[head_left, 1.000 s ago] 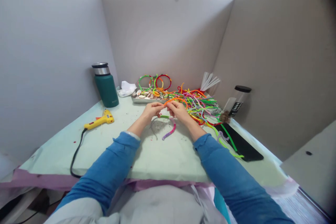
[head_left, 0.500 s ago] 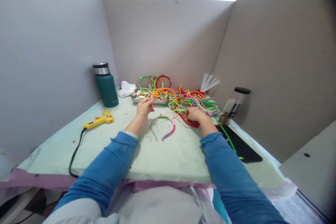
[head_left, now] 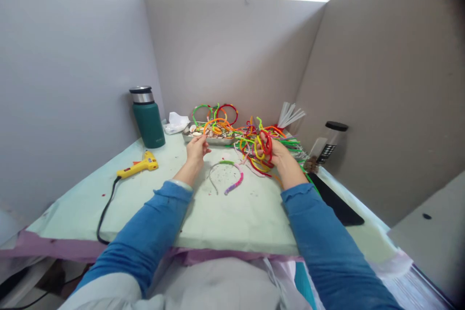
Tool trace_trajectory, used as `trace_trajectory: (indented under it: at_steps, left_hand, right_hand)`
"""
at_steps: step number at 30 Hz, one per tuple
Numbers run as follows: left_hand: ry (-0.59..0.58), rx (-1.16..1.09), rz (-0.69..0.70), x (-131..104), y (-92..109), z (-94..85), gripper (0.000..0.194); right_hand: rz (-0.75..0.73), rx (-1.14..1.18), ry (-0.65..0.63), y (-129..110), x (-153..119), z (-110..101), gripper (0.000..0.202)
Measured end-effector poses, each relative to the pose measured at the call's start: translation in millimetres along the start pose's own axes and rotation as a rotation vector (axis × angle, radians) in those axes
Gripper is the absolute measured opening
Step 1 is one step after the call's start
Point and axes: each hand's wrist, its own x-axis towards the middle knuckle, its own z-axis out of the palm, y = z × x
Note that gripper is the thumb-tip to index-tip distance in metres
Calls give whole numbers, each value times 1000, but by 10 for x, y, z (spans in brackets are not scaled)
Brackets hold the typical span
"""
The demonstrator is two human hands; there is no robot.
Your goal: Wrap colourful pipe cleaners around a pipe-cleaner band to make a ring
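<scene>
Right hand (head_left: 276,151) gripping red-and-yellow fuzzy stems (head_left: 268,146), right of centre. Left hand (head_left: 196,149) pinching orange fuzzy stem (head_left: 215,121), mid-frame. Between, lower: partly wrapped multicoloured headband (head_left: 238,183), flat on pale green tabletop (head_left: 232,225).

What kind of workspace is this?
Probably a craft table in a partitioned booth: yellow glue gun, heap of colored pipe cleaners, and a partly wrapped headband on the covered table.
</scene>
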Motion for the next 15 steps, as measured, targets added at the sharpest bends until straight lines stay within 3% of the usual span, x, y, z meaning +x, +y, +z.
trace_trajectory:
  at_steps: [3, 7, 10, 13, 15]
  left_hand:
    - [-23, -10, -30, 7, -13, -6, 25]
    - [-62, -17, -45, -10, -12, -2, 23]
    - [-86, -10, -49, -38, 4, 14, 23]
    - [-87, 3, -55, -58, 21, 28, 21]
    - [-85, 7, -55, -57, 21, 28, 20]
  right_hand:
    - [23, 154, -179, 13, -77, 127, 24]
    - [-33, 41, -326, 48, -128, 223, 33]
    - [-188, -218, -286, 103, -134, 292, 36]
    - [-485, -614, -177, 204, -139, 391, 40]
    - [-656, -887, -185, 277, -151, 458, 41]
